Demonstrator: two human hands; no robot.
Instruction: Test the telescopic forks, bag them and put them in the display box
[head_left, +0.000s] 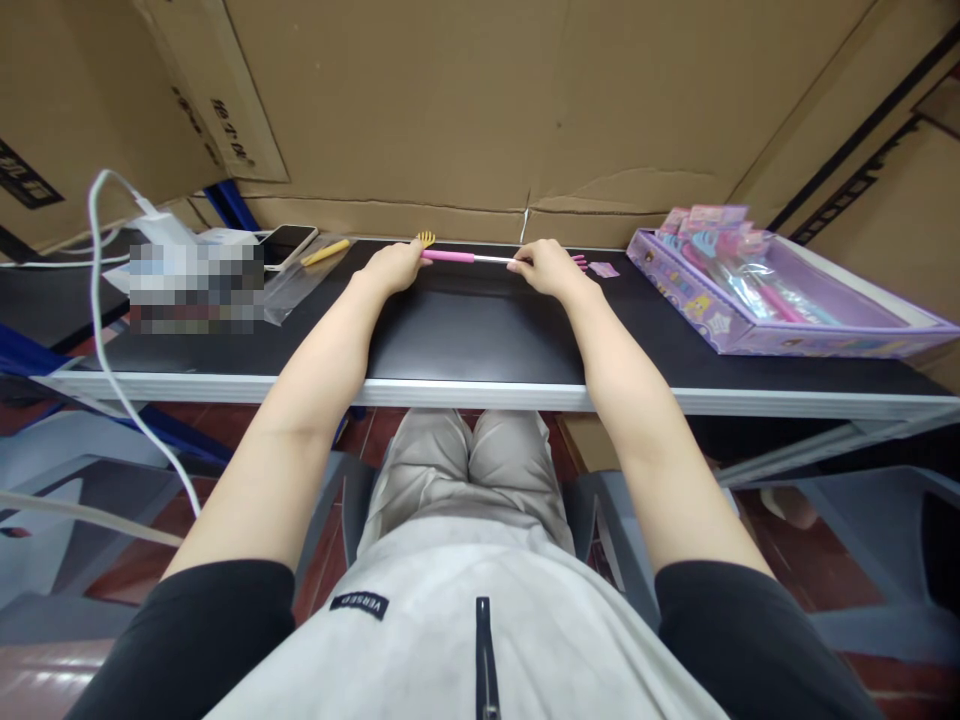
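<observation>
Stretched level between my hands is a telescopic back scratcher [450, 257] with a pink grip and a thin silver rod. My left hand [397, 265] is closed around the end of the pink grip. Fingers of my right hand [551, 268] pinch the rod, and the pink claw [580, 262] shows just beyond that hand. Behind my left hand a yellow claw [426, 239] sticks up. Farther left lies a yellow handle [326, 252] by a clear plastic sleeve [289, 292]; whether it joins the yellow claw is hidden.
On the right, a purple display box [720, 325] holds several packaged back scratchers. A small pink card [604, 270] lies beside it. At left are a phone [289, 243], a white charger [169, 235] with a hanging cable, and a blurred patch. Cardboard walls [450, 100] enclose the black table [480, 335].
</observation>
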